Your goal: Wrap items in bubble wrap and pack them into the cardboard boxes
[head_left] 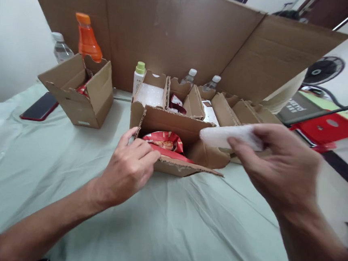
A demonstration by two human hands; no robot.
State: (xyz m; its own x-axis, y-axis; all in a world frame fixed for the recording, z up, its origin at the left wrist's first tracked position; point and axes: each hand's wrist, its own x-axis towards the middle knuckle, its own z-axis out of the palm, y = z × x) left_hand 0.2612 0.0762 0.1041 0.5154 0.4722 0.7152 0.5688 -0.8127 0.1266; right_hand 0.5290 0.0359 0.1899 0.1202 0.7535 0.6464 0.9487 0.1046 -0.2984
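My right hand [280,168] grips a white bundle [230,136] that looks like rolled bubble wrap, held up at the right end of an open cardboard box [173,169]. Red printed snack packets [165,141] lie inside that box. At its left end, my left hand [132,165] has its fingers closed over the cardboard edge. Right behind it stands a row of narrow cardboard bins. One bin holds bubble wrap [150,95], the one beside it a dark red and white item [177,103], and another a white item [209,112].
On the left are another cardboard bin [86,108] with a red packet, a phone [40,106], an orange bottle [89,40] and a clear bottle [62,49]. A green-capped bottle [139,76] stands behind. A tall cardboard panel [170,32] forms the back. A fan [324,71] is at right.
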